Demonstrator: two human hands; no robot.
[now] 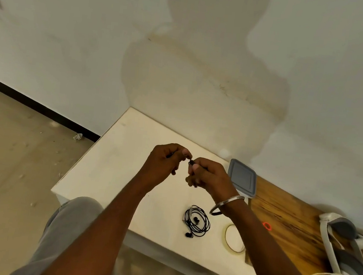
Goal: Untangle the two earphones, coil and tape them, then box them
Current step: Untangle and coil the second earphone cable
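Note:
One black earphone (197,221) lies coiled on the white table (112,170), near its front edge. Above the table's middle, my left hand (165,164) and my right hand (205,174) are raised close together, fingers curled. Between their fingertips they pinch a small black piece of the second earphone (191,161); most of its cord is hidden inside my hands. A roll of clear tape (235,238) lies flat to the right of the coil, partly under my right forearm. The box with a grey lid (242,177) stands shut at the table's right edge.
A wooden surface (291,224) adjoins the table on the right and carries a white and grey headset (349,256) with a white cable. A wall stands right behind the table. An orange cable runs over the floor at the far left. My knees sit under the table's front edge.

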